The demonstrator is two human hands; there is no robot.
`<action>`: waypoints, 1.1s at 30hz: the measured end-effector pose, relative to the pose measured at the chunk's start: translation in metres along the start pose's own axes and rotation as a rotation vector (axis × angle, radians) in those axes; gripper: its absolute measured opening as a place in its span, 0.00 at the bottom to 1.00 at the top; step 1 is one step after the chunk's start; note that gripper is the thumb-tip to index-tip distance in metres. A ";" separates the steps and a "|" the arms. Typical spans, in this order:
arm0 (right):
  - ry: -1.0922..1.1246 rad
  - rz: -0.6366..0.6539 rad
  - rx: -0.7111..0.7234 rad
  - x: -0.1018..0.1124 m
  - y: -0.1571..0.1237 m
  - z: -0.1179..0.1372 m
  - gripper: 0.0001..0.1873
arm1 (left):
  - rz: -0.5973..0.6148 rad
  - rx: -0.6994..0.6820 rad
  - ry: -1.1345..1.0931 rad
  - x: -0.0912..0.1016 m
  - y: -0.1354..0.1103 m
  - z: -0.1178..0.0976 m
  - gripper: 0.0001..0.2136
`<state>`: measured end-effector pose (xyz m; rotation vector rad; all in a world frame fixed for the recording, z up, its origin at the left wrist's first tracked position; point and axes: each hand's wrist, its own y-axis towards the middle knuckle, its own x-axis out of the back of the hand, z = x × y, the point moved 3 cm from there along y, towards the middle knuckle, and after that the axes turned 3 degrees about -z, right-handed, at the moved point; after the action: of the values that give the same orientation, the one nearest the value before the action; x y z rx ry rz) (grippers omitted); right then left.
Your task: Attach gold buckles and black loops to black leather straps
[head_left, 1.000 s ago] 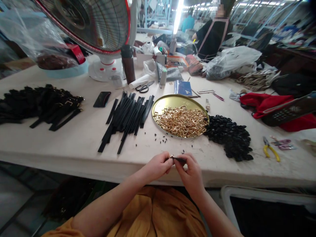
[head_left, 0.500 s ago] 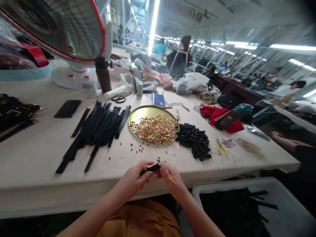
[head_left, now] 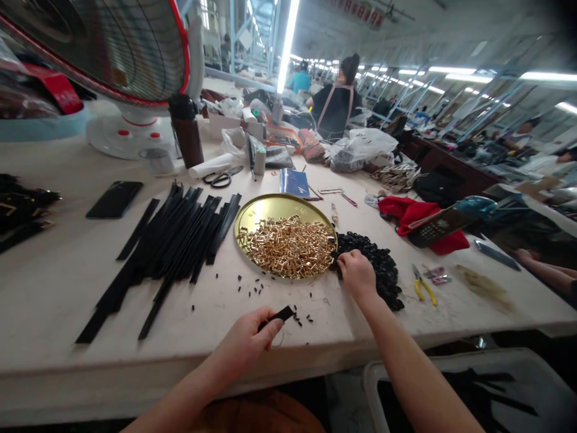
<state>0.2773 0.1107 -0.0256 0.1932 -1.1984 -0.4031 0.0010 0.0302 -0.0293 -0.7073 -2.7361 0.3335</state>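
Note:
My left hand (head_left: 256, 328), just above the front of the table, pinches a short black strap (head_left: 285, 313) between thumb and fingers; the strap's end points up and right. My right hand (head_left: 358, 272) reaches to the left side of a heap of small black loops (head_left: 386, 273). Its thumb and fingers are pinched together, and whatever lies in the pinch is too small to make out. Touching that heap is a round gold tray (head_left: 252, 211), piled with gold metal buckles (head_left: 293, 246). Tiny black bits (head_left: 297, 320) lie scattered close to my left hand.
Long black straps (head_left: 166, 246) lie left of the tray. Scissors (head_left: 222, 178), a phone (head_left: 115, 199), a brown bottle (head_left: 186, 132) and a fan (head_left: 135, 54) are farther back. Yellow-handled pliers (head_left: 424, 285) lie right. A white bin (head_left: 374, 385) stands below the table edge.
My right hand has left the strap and moved right and forward to the black loops. My left hand keeps hold of the strap. The view has shifted slightly.

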 end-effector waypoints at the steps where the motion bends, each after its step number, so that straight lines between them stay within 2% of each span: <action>1: 0.088 -0.018 -0.020 0.004 -0.003 0.005 0.05 | -0.007 -0.010 -0.009 0.001 0.002 -0.003 0.14; 3: 0.402 0.027 -0.121 0.010 -0.014 0.020 0.08 | -0.039 -0.041 -0.035 0.002 0.007 -0.010 0.15; 4: 0.613 0.109 -0.206 0.011 -0.023 0.031 0.10 | -0.067 -0.058 -0.053 0.002 0.009 -0.013 0.15; 5: 0.820 0.250 -0.295 0.009 -0.034 0.044 0.12 | -0.099 -0.074 -0.072 0.002 0.011 -0.017 0.15; 7: 1.140 0.449 -0.437 0.008 -0.058 0.074 0.14 | -0.149 -0.105 -0.093 0.001 0.013 -0.023 0.15; 9: 1.304 0.526 -0.513 0.008 -0.079 0.098 0.13 | -0.154 -0.145 -0.063 -0.001 0.010 -0.028 0.15; 12: 1.311 0.500 -0.497 0.008 -0.099 0.115 0.13 | -0.125 -0.166 0.050 0.000 -0.001 -0.029 0.15; 16: 1.270 0.458 -0.454 0.005 -0.113 0.117 0.13 | -0.064 -0.157 0.124 0.001 -0.017 -0.027 0.14; 19: 1.350 0.467 -0.537 0.002 -0.125 0.119 0.15 | -0.098 -0.171 0.070 -0.001 -0.027 -0.024 0.10; 23: 1.339 0.529 -0.494 0.004 -0.143 0.129 0.13 | -0.067 -0.147 -0.030 -0.004 -0.036 -0.020 0.19; 25: 1.379 0.511 -0.468 0.008 -0.148 0.134 0.14 | -0.051 -0.164 -0.071 -0.003 -0.040 -0.021 0.19; 28: 1.505 0.475 -0.547 0.014 -0.150 0.135 0.18 | -0.031 -0.156 -0.110 -0.001 -0.045 -0.021 0.17; 33: 1.628 0.654 -0.736 0.010 -0.152 0.133 0.18 | -0.025 -0.116 -0.145 0.002 -0.049 -0.019 0.16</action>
<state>0.1263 -0.0231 -0.0235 -0.4615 0.5487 0.0037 -0.0158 -0.0077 0.0029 -0.7032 -2.9185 0.2305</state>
